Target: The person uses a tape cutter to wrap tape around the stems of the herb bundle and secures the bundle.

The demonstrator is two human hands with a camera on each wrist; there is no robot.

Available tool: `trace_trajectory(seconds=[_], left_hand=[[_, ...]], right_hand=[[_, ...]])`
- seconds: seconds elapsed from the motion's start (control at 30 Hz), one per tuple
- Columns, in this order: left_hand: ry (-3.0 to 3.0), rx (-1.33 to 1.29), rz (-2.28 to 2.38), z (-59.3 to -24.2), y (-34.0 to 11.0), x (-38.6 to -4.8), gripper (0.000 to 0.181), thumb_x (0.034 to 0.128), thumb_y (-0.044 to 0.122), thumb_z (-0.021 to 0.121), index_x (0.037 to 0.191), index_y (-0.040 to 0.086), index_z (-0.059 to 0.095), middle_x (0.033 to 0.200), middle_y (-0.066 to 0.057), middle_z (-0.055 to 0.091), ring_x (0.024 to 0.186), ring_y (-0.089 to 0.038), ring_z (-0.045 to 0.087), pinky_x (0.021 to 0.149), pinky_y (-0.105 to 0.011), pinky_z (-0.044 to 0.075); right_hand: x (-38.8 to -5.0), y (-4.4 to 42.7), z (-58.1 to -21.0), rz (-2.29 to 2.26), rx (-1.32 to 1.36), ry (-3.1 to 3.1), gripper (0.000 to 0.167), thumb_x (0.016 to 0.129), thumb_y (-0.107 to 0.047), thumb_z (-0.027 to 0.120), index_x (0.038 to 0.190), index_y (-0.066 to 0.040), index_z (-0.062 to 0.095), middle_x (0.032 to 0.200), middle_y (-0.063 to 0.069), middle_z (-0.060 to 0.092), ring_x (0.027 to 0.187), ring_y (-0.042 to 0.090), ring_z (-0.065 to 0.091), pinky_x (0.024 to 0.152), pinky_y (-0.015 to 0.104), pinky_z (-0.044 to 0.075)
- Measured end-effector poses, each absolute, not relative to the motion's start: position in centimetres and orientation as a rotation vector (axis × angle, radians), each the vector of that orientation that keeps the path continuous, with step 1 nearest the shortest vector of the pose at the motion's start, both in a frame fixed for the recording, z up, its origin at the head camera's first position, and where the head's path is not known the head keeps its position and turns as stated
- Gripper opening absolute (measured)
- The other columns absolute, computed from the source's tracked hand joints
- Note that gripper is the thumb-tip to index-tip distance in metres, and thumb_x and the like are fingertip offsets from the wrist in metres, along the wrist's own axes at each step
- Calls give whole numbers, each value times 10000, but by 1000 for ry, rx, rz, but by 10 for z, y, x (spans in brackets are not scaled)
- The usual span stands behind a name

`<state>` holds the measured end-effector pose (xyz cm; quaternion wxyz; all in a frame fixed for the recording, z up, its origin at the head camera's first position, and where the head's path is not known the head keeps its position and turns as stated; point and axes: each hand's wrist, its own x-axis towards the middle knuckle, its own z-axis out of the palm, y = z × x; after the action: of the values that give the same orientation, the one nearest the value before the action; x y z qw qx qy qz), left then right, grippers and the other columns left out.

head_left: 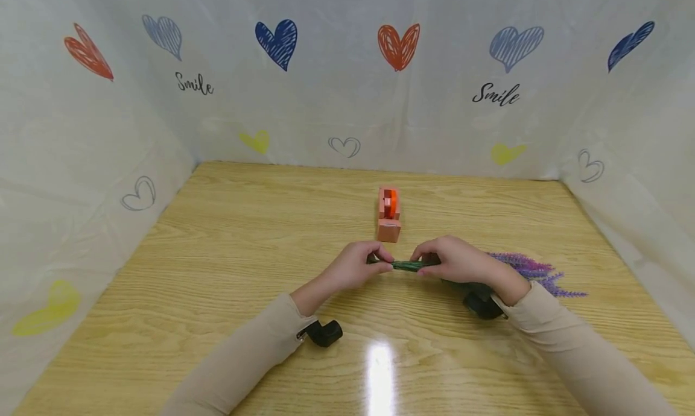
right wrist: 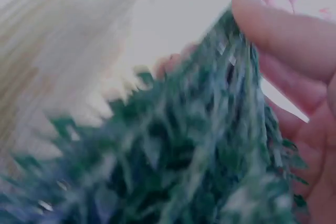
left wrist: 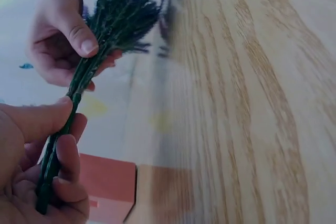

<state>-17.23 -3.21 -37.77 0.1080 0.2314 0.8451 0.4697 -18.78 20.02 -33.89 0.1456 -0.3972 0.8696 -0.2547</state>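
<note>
A bundle of artificial flowers with purple and pink heads (head_left: 523, 264) and green stems (head_left: 406, 265) lies sideways between the two hands, heads to the right. The left hand (head_left: 358, 264) grips the stem ends; in the left wrist view its thumb and curled fingers (left wrist: 67, 156) close round them. Further up the stems, the right hand (head_left: 458, 259) pinches the bundle between thumb and fingers. Green leaves (right wrist: 173, 145) fill much of the right wrist view, with the right thumb (right wrist: 283, 35) across the stems.
A pink tape dispenser (head_left: 389, 230) with an orange-red roll (head_left: 393, 204) stands on the wooden table (head_left: 244, 223) just beyond the hands. A white sheet (head_left: 326, 102) printed with hearts hangs behind and at both sides. Black wrist-worn devices (head_left: 324, 333) sit under both sleeves.
</note>
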Motion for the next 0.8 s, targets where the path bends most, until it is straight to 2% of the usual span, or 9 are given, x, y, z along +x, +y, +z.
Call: trace_trajectory(seconds=[0.13, 0.27, 0.4, 0.53, 0.73, 0.8], left_hand=[[2425, 633, 1357, -379, -31, -176, 178, 891, 200, 654, 1026, 85, 653, 859, 53, 629, 765, -91, 557, 647, -228, 440], [2398, 641, 1339, -381, -30, -180, 138, 900, 194, 639, 974, 85, 680, 803, 54, 644, 697, -90, 545, 590, -222, 422], [2460, 673, 1346, -380, -28, -181, 99, 891, 178, 648, 949, 106, 683, 836, 63, 638, 739, -76, 545, 647, -221, 438], [2487, 666, 1385, -380, -26, -180, 94, 877, 171, 663, 945, 111, 685, 883, 56, 644, 782, -74, 552, 685, -228, 449], [2487, 580, 1437, -379, -24, -179, 89, 856, 167, 688, 927, 113, 688, 885, 49, 642, 789, -91, 564, 675, -240, 463], [2508, 551, 1420, -378, -24, -180, 148, 855, 181, 693, 977, 99, 677, 865, 47, 637, 773, -90, 564, 659, -243, 458]], right_hand=[[-182, 196, -342, -654, -1125, 2659, 125, 811, -108, 729, 933, -101, 702, 825, -68, 645, 658, 39, 521, 583, 257, 439], [-177, 193, -343, -592, -1127, 2754, 136, 785, -114, 755, 910, -110, 701, 817, -71, 638, 682, 44, 549, 601, 271, 454], [-180, 193, -343, -650, -1123, 2711, 154, 782, -81, 753, 892, -119, 651, 827, -62, 617, 736, 91, 579, 639, 296, 472], [-185, 196, -340, -712, -1121, 2599, 222, 794, -31, 723, 958, -123, 604, 863, -30, 622, 786, 138, 600, 659, 311, 483], [-186, 196, -341, -679, -1240, 2652, 227, 779, 5, 723, 957, -113, 647, 889, -29, 635, 775, 122, 595, 657, 312, 488], [-184, 195, -342, -631, -1326, 2724, 222, 762, 20, 735, 931, -103, 659, 883, -17, 635, 761, 131, 602, 642, 310, 491]])
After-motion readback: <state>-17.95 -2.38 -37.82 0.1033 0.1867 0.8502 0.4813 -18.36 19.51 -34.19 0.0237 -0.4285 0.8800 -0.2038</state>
